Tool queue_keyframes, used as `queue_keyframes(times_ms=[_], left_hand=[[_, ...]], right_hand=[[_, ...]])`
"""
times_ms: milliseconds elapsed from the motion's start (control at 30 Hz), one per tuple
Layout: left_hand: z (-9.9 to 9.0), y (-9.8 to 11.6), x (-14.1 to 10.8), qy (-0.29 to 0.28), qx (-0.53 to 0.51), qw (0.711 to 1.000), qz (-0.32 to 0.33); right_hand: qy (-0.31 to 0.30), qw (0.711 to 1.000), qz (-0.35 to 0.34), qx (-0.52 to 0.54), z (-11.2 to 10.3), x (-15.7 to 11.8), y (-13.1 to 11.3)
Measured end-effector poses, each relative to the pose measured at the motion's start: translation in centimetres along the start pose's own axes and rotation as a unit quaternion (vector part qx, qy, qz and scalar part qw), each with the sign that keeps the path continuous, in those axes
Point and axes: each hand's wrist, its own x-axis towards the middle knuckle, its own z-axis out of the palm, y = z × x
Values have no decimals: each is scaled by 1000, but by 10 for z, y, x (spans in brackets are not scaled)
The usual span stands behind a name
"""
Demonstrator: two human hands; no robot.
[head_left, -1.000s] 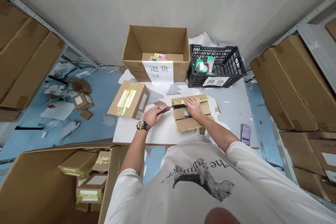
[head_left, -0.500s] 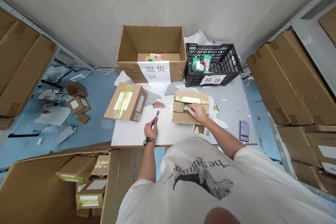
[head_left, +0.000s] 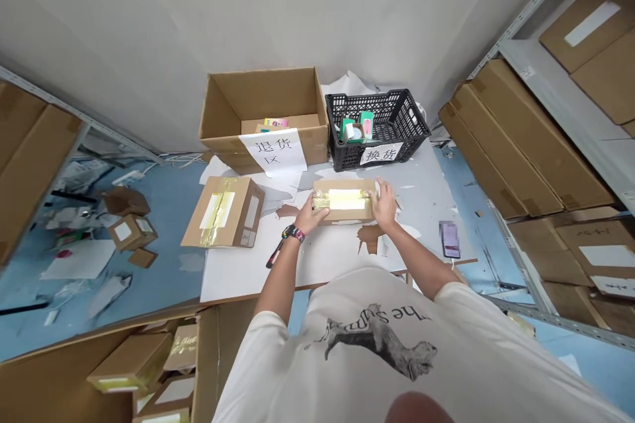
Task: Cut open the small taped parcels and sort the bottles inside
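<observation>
A small cardboard box point(head_left: 342, 217) sits on the white table between my hands, its flaps down and its top showing yellowish tape and a white label. My left hand point(head_left: 310, 217) grips the left end of the box. At the opposite end, my right hand point(head_left: 384, 205) is wrapped around the right side. A utility knife point(head_left: 272, 259) lies on the table beside my left wrist, partly hidden by the forearm. What the box contains is out of sight. To the left stands a larger taped cardboard box point(head_left: 224, 211), not touched by either hand.
At the back are a big open carton point(head_left: 218, 139) with a paper sign and a black plastic crate point(head_left: 342, 157) holding green packages. A phone point(head_left: 451, 240) lies at the table's right edge. Torn cardboard point(head_left: 370, 238) is near my right wrist. Shelves with cartons flank both sides.
My left hand has let go of the utility knife and taken the box's left end. My right hand has moved from the box's opening to its right end. The flaps have shut.
</observation>
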Motion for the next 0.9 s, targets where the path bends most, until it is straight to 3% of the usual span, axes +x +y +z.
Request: queue_keyframes(times_ms=[167, 267, 400, 500, 567, 700, 800, 900], left_hand=[[4, 25, 17, 43, 167, 978, -114], [4, 33, 19, 59, 198, 968, -144], [8, 32, 6, 120, 144, 977, -101], [21, 14, -29, 187, 16, 982, -17], [32, -7, -64, 187, -43, 981, 6], [54, -49, -123, 106, -50, 991, -69], [55, -67, -136, 166, -41, 978, -118], [37, -75, -134, 229, 83, 958, -152]], right_hand=[[-82, 977, 185, 63, 25, 0, -8], [-95, 972, 203, 64, 23, 6, -10], [-61, 974, 159, 146, 13, 6, -4], [-22, 954, 90, 284, 4, -19, 16], [-23, 937, 86, 338, 1, -47, 37], [-101, 903, 226, 351, 4, -99, 77], [-100, 884, 294, 349, 8, -113, 85], [-42, 899, 261, 349, 9, -103, 75]])
